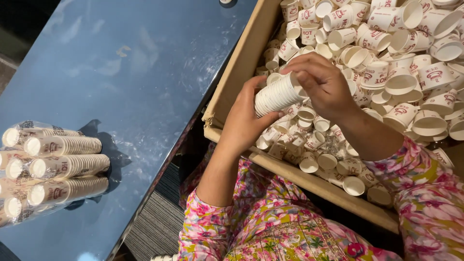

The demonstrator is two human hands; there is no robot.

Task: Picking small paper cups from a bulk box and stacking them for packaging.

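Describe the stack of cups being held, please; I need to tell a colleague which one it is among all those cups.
Start at the big brown cardboard box filled with loose small white paper cups. Over its near left part, the left hand grips a short nested stack of white paper cups lying sideways, with the right hand at its open end. Unlike the scattered single cups, it is one tight ribbed column, held above them.

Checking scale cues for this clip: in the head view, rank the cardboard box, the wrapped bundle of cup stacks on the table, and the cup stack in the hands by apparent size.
1. Cardboard box
2. Wrapped bundle of cup stacks
3. Held cup stack, gripped by left hand and right hand
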